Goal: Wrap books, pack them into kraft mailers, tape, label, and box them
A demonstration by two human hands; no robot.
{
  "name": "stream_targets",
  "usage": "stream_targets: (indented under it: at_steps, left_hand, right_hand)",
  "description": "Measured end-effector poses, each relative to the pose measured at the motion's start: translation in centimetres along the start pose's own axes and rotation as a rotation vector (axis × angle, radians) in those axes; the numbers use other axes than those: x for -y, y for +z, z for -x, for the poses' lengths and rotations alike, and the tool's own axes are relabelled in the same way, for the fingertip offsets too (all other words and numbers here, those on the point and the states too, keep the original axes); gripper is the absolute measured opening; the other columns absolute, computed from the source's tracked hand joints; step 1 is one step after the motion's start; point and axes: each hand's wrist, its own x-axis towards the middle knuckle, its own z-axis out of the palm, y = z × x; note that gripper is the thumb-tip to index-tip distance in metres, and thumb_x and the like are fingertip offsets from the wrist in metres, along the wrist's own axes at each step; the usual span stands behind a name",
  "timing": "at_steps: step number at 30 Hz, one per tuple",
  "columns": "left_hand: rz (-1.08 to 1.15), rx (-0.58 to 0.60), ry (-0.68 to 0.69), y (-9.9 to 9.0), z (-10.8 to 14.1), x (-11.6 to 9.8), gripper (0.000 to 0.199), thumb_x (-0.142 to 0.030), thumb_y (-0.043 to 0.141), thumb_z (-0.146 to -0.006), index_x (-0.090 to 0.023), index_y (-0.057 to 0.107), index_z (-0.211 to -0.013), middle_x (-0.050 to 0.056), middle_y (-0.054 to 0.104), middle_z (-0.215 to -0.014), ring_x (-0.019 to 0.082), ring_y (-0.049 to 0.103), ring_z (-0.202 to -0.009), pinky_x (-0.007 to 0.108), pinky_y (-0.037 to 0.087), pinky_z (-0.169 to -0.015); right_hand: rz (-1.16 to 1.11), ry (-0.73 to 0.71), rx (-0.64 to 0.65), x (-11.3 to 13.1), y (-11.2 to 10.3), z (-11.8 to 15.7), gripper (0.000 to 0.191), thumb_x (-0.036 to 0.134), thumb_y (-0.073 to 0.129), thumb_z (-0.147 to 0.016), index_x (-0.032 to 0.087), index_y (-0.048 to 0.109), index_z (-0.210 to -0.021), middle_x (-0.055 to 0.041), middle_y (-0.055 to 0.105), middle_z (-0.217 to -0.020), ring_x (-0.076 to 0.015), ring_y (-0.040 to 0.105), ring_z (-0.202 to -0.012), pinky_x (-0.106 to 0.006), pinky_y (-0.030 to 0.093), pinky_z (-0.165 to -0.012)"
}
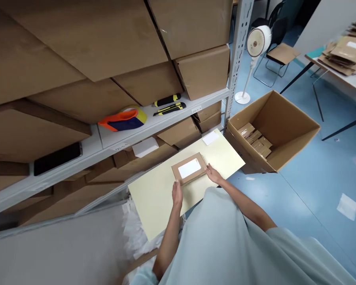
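Note:
Between my two hands is a flat brown cardboard mailer with a white label on its upper face. My left hand grips its near left corner, and my right hand pinches its right edge. Beneath it lies a pale yellow board; whether the mailer touches the board I cannot tell. A small white label sheet rests at the board's far right end.
A large open carton with several small brown boxes stands at right. Ahead, a shelf bears cartons, an orange and blue tape dispenser, two utility knives and a dark phone-like slab. Farther back stands a white fan.

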Motion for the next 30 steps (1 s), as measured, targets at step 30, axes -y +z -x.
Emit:
stream_targets:
  at_steps: [30]
  left_hand:
    - [-0.077,1.13,0.863,28.1,31.1,-16.1,0.065,-0.058,0.069,-0.102,-0.02,0.061,-0.155,0.016,0.065,-0.16,0.029,0.063,-0.148,0.043,0.049,-0.128]
  right_hand:
    - [-0.872,0.073,-1.418,-18.4,-12.6,39.3,0.105,0.091,0.064,-0.088,0.028,0.04,-0.168,-0.0113,0.062,-0.161,-0.029,0.058,-0.152,-0.047,0.048,-0.13]
